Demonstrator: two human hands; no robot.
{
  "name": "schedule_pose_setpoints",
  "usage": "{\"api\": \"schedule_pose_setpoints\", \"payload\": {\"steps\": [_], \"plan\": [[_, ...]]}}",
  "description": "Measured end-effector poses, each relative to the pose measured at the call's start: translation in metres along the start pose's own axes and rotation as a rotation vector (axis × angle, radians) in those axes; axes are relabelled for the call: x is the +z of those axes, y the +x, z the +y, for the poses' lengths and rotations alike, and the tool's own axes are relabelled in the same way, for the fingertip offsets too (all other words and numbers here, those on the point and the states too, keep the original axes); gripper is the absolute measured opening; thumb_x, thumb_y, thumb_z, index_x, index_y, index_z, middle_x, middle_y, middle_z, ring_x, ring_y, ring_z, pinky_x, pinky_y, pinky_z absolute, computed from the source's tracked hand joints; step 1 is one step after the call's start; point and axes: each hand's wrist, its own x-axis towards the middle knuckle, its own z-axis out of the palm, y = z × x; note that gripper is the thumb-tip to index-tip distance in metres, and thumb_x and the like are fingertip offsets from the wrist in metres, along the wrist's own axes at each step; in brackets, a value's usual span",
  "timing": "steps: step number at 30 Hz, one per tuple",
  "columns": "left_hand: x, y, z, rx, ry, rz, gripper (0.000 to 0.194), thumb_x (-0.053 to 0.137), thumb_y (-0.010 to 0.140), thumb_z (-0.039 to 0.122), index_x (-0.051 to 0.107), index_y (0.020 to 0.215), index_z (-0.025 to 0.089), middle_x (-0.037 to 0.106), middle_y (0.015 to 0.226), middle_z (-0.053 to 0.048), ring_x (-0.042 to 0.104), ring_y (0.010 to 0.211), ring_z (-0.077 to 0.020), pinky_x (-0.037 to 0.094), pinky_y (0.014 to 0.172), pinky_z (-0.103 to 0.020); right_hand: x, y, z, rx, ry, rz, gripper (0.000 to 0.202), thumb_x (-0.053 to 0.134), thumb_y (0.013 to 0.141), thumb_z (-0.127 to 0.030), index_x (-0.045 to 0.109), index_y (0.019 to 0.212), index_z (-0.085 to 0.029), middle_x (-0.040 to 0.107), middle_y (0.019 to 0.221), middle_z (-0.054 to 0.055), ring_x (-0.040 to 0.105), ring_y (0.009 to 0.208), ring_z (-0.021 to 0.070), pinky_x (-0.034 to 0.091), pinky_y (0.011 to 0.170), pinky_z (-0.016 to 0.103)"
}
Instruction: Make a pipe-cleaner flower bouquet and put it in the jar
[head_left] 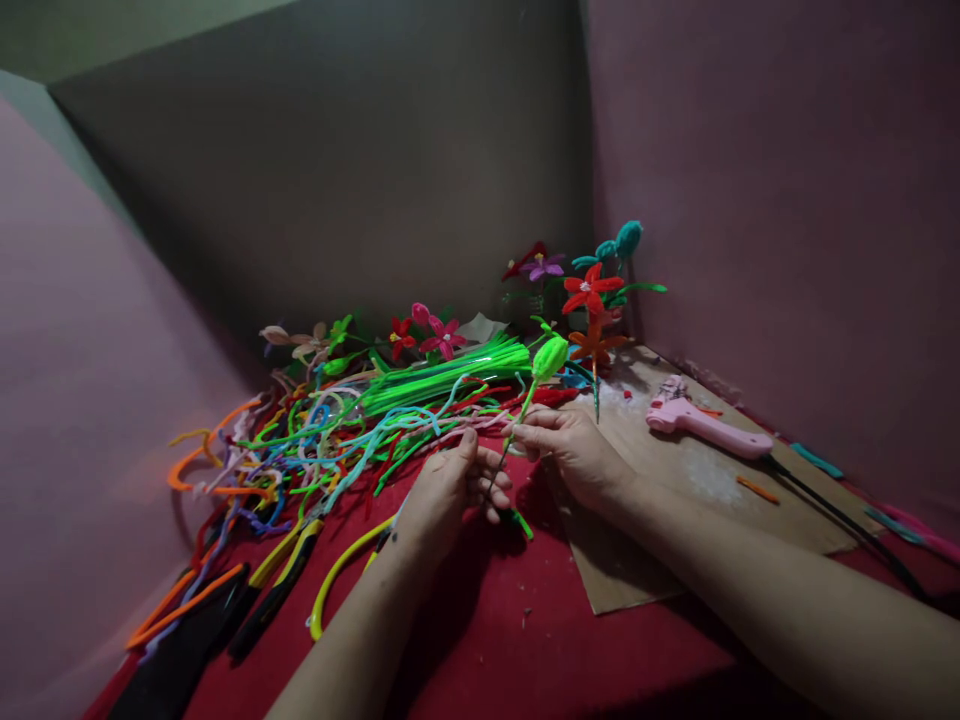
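Right hand (581,452) pinches a green fuzzy flower (550,358); left hand (444,488), loosely parted, beneath; pink glue gun (705,425) near desk's (525,645) right edge.

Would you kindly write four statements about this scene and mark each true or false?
1. The right hand pinches the stem of a bright green fuzzy bud. True.
2. A pink plastic glue gun lies left of both hands. False: the glue gun lies right of them, on a brown cardboard sheet.
3. A bundle of straight green pipe cleaners lies beyond the left hand. True.
4. A teal fuzzy bud shows lower than the orange petalled flower. False: the teal bud shows higher.
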Motion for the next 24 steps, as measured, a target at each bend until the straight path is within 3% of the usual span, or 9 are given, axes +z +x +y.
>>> {"api": "schedule_pose_setpoints", "payload": {"steps": [4, 7, 12, 18, 24], "plan": [[0.001, -0.002, 0.003, 0.107, 0.106, 0.009, 0.028, 0.065, 0.069, 0.039, 0.058, 0.073, 0.012, 0.059, 0.058, -0.001, 0.054, 0.045, -0.0097, 0.043, 0.043, -0.02, 0.001, -0.001, -0.002, 0.025, -0.009, 0.0, 0.029, 0.065, 0.07, -0.033, 0.054, 0.052, -0.014, 0.044, 0.057, -0.003, 0.038, 0.057, 0.009, 0.029, 0.059, 0.027], [0.005, -0.006, 0.003, 0.137, 0.172, 0.004, 0.021, 0.067, 0.067, 0.031, 0.056, 0.066, 0.013, 0.054, 0.049, 0.002, 0.05, 0.04, -0.0079, 0.04, 0.042, -0.019, 0.003, -0.003, -0.005, 0.055, -0.008, -0.018, 0.032, 0.063, 0.071, -0.037, 0.052, 0.051, -0.014, 0.044, 0.055, -0.003, 0.037, 0.055, 0.0088, 0.028, 0.057, 0.027], [0.006, -0.005, -0.003, 0.063, 0.042, -0.055, 0.021, 0.061, 0.074, 0.032, 0.055, 0.067, 0.012, 0.057, 0.051, 0.0, 0.05, 0.039, -0.0076, 0.038, 0.038, -0.018, 0.004, -0.003, -0.008, 0.141, 0.081, -0.06, 0.033, 0.058, 0.073, -0.042, 0.055, 0.059, -0.013, 0.048, 0.054, -0.002, 0.038, 0.051, 0.0089, 0.028, 0.053, 0.026], [0.009, -0.002, -0.006, 0.076, -0.106, -0.083, 0.018, 0.063, 0.072, 0.027, 0.055, 0.068, 0.012, 0.057, 0.052, 0.0, 0.05, 0.038, -0.0068, 0.037, 0.035, -0.016, 0.004, -0.005, -0.008, 0.11, -0.001, -0.094, 0.023, 0.059, 0.073, -0.031, 0.057, 0.059, -0.013, 0.05, 0.054, -0.001, 0.04, 0.052, 0.0089, 0.029, 0.053, 0.025], [0.011, -0.003, -0.006, 0.052, -0.287, -0.185, 0.018, 0.067, 0.069, 0.025, 0.057, 0.068, 0.011, 0.056, 0.053, 0.001, 0.045, 0.035, -0.0044, 0.034, 0.03, -0.015, 0.008, -0.009, -0.015, 0.083, -0.079, -0.048, 0.027, 0.064, 0.069, -0.035, 0.058, 0.053, -0.014, 0.047, 0.053, -0.002, 0.039, 0.052, 0.0084, 0.03, 0.052, 0.025]]}}
